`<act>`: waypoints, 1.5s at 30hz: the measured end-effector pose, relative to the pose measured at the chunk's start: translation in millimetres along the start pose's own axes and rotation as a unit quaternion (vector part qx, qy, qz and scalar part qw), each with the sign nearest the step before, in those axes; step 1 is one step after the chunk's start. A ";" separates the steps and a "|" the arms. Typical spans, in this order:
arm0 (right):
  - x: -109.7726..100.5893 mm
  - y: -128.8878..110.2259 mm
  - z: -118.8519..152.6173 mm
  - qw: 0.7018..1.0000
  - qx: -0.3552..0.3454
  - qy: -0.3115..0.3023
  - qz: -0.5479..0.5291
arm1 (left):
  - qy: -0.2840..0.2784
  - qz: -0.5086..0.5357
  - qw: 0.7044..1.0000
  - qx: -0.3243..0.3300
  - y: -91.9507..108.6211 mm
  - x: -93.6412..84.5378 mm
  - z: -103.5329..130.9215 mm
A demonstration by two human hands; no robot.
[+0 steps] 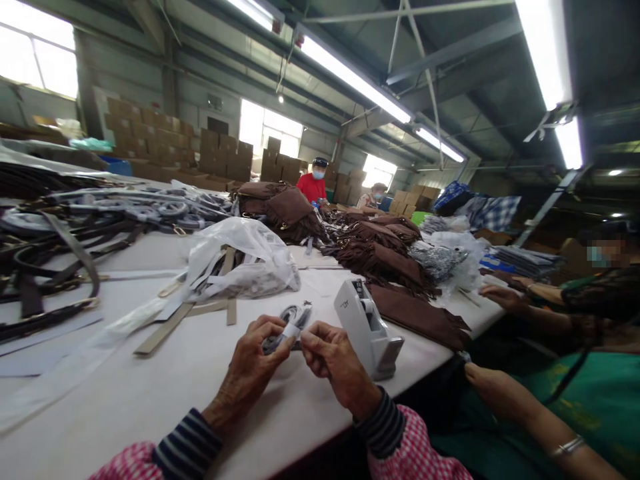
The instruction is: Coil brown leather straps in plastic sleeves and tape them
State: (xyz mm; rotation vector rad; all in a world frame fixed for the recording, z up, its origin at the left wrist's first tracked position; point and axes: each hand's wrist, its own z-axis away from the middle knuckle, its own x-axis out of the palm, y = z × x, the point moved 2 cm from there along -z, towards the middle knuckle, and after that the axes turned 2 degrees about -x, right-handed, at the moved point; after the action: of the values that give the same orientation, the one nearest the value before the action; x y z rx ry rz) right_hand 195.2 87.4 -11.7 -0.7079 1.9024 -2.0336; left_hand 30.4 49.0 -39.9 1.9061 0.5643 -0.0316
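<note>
My left hand (pixel 249 368) is closed on a coiled grey strap (pixel 296 315) that has a white band around its middle. A small metal piece shows at the coil's top end. Close against the coil's right side, my right hand (pixel 339 363) is pinched shut; whatever its fingertips hold is too small to make out. Just beyond that hand stands a white tape dispenser (pixel 351 312). A clear plastic bag (pixel 260 257) with flat straps in it lies past my left hand, and a taupe strap (pixel 163 328) sticks out toward me.
Dark straps (pixel 90 257) and grey wrapped coils (pixel 165 200) are heaped at the left. Brown fringed bags (pixel 380 257) pile up beyond the dispenser, and a brown piece (pixel 415 313) lies near the table edge. At right, co-workers' hands (pixel 505 298) reach to the table (pixel 175 407).
</note>
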 end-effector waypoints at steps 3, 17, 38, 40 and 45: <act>-0.8 -0.8 -7.3 1.000 0.010 -0.004 0.017 | 0.004 -0.001 1.000 0.011 0.1 -0.1 1.0; -2.6 0.9 -18.3 0.995 -0.018 0.039 0.092 | -0.028 -0.005 1.000 0.012 0.8 2.0 -0.5; 11.2 33.1 -33.3 0.995 -0.080 -0.049 -0.014 | -0.098 0.318 0.929 -0.161 8.4 -12.6 0.5; 8.4 37.2 -34.7 0.995 -0.080 -0.054 -0.010 | -0.099 0.331 0.922 -0.173 3.7 -8.8 0.6; 2.4 41.8 -37.0 0.997 -0.054 -0.029 0.046 | -0.109 0.351 0.906 -0.208 0.5 -3.1 -0.1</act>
State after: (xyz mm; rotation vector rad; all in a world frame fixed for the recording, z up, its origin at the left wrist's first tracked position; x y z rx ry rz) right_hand 168.5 113.6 -53.3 -0.6844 1.9849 -1.8484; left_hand 27.9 47.8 -38.5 1.5576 -0.2751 0.3164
